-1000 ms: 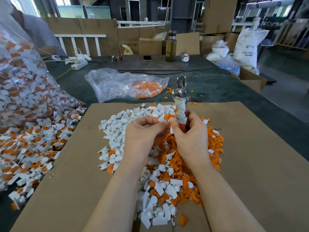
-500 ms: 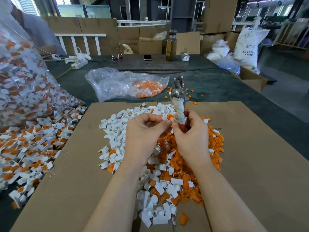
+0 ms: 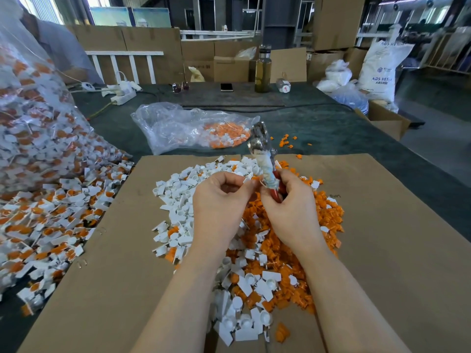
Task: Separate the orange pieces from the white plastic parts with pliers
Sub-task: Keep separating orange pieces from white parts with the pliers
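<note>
Over the cardboard sheet (image 3: 382, 250) the mixed heap of separated white plastic parts (image 3: 183, 200) and orange pieces (image 3: 288, 250) lies centrally. Above it, the left hand (image 3: 219, 202) pinches one small part at its fingertips; the right hand (image 3: 293, 212) grips the pliers (image 3: 262, 154) upright, nose idle, evidently while the part is positioned. Near the far edge lies a plastic bag (image 3: 178, 128) with orange pieces.

I read "ABS RESIN", partly creased, printed twice on the white sack (image 3: 381, 70) at far right. Print on a cardboard box (image 3: 230, 68) behind the table is illegible to me.
</note>
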{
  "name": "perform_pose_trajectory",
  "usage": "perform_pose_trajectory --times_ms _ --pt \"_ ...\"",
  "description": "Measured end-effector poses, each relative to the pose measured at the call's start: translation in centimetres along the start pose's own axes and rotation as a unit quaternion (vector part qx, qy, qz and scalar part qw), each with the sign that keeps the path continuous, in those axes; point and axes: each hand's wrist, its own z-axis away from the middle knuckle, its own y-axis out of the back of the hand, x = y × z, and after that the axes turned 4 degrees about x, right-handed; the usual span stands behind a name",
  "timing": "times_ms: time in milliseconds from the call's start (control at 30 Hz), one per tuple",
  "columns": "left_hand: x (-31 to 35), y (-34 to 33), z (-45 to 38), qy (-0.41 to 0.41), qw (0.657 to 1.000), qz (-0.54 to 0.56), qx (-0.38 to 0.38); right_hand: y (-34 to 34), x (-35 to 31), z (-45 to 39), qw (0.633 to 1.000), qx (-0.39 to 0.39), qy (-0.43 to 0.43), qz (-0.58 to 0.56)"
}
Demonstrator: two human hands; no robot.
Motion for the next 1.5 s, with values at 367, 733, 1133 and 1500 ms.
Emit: perform_pose_trajectory --times_ms 367,733,1133,1500 --pt "0.1 1.1 -0.9 -0.039 0.997 0.073 0.002 2.5 -0.2 -0.6 0.986 -0.148 -0.077 -0.028" --pt "-0.4 2.5 -1.7 -0.091 0.991 0.094 -0.018 3.4 -0.6 -0.8 0.954 -0.284 -0.071 0.067" --pt "-0.6 3.4 -2.1 -0.102 0.989 0.090 -0.065 2.7 -0.3 -0.7 0.952 -0.292 -0.039 0.079" --pt "-1.0 3.2 -2.3 -0.090 0.987 0.114 -0.065 2.1 -0.1 -0.5 0.956 -0.270 -0.007 0.112"
